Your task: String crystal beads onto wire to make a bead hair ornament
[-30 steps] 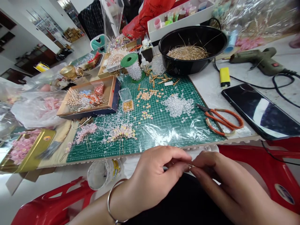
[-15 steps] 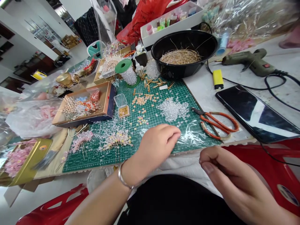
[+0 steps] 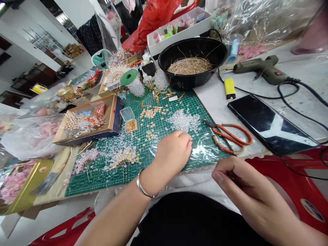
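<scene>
One left hand [image 3: 174, 152], with a silver bangle [image 3: 138, 184] at the wrist, lies over a green cutting mat [image 3: 97, 184] at the near edge of a heap of clear beads [image 3: 183, 121], as I see it on my distant head-camera feed. Its fingers are bent downward and bunched, the tips out of my sight; whether they pinch a bead, or even touch the mat, I cannot tell.

The right hand [image 3: 246, 184] is held apart, in front of the surface [image 3: 212, 102], its fingers loosely curled and the thumb close to the bent index finger. No object shows in it, though I cannot tell if something thin is hidden there.

Orange-handled cutters [image 3: 228, 137] lie to the right of the beads, across the mat's edge, with a dark phone [image 3: 273, 124] just beyond. Peach flower pieces [image 3: 148, 113] are scattered left of the heap, and nearer the front sits a beaded ornament [image 3: 125, 157] in yellow and pink. Behind, a black bowl [image 3: 191, 78] holds fine golden wires [image 3: 191, 65].

I judge the step in hand to be picking among the small parts by the left hand. In my reading, the next move calls for a light fingertip pinch on a single piece, leaving its neighbours undisturbed, with the right hand kept steady.
</scene>
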Available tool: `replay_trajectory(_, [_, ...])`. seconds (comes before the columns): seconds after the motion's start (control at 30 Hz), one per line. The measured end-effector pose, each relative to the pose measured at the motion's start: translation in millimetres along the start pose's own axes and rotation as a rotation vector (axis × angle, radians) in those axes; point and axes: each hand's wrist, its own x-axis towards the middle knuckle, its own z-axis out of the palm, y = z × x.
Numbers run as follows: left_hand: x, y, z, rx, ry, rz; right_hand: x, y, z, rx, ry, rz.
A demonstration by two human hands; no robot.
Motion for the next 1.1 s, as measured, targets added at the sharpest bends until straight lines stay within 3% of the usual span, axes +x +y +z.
replay_trajectory(0.07, [-13.3,2.3,-10.3,-0.400,-0.075,-0.095,-2.7,-3.1,-1.4,-0.032,0.019,-0.022])
replay_trajectory(0.17, [-41.3,6.8,-19.8,-1.245,-0.287,-0.331,-7.7,-9.7,-3.0,-0.096,0.007,-0.089])
replay_trajectory(0.27, [-66.9,10.8,-20.7,-1.631,-0.348,-0.444,-10.7,-17.9,-1.9,-0.129,-0.020,-0.174])
replay_trajectory(0.57, [-91.3,12.6,-22.8,-1.776,-0.205,-0.472,-10.1,-38.3,12.2,-0.126,-0.079,-0.279])
replay_trajectory(1.1, [-102.5,8.1,-18.3,-1.760,-0.224,-0.406,-14.3,-41.8,18.4,-0.157,-0.080,-0.263])
